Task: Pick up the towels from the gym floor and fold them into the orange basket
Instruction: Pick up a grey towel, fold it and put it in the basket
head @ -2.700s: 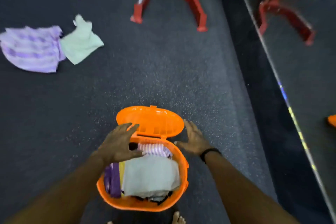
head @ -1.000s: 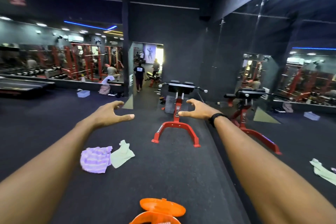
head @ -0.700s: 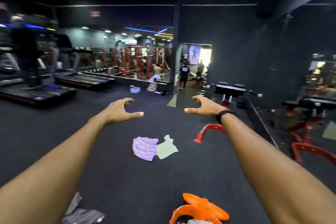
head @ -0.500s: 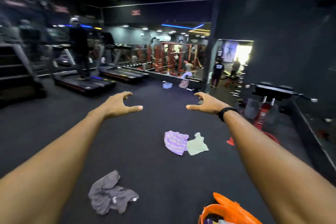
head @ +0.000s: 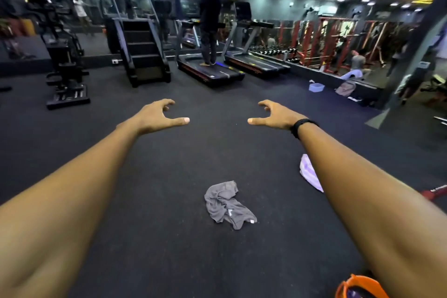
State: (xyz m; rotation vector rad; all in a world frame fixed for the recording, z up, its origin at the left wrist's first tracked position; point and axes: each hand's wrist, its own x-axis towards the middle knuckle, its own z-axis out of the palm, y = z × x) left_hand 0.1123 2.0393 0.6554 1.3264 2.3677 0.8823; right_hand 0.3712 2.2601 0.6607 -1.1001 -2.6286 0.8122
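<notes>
So I'm looking out over the dark speckled rubber gym floor (head: 169, 261), which fills most of the view. Way at the back there's a black stair-climber machine (head: 137, 48) and next to it a black treadmill (head: 212, 72) with a person in dark clothes (head: 210, 22) standing on it. Both my arms are stretched straight out in front of me. My left hand (head: 157, 116) is spread wide, thumb pointing inward, fingers loosely hooked, holding nothing. My right hand (head: 273, 115) mirrors it, also empty, with a black wristband (head: 302, 124) just behind it. Down on the floor between my arms lies a crumpled grey towel (head: 227, 205). A lilac striped towel (head: 308, 174) sits further right, partly hidden behind my right forearm. The orange plastic basket (head: 360, 286) just peeks in at the bottom right corner, well apart from the grey towel.
</notes>
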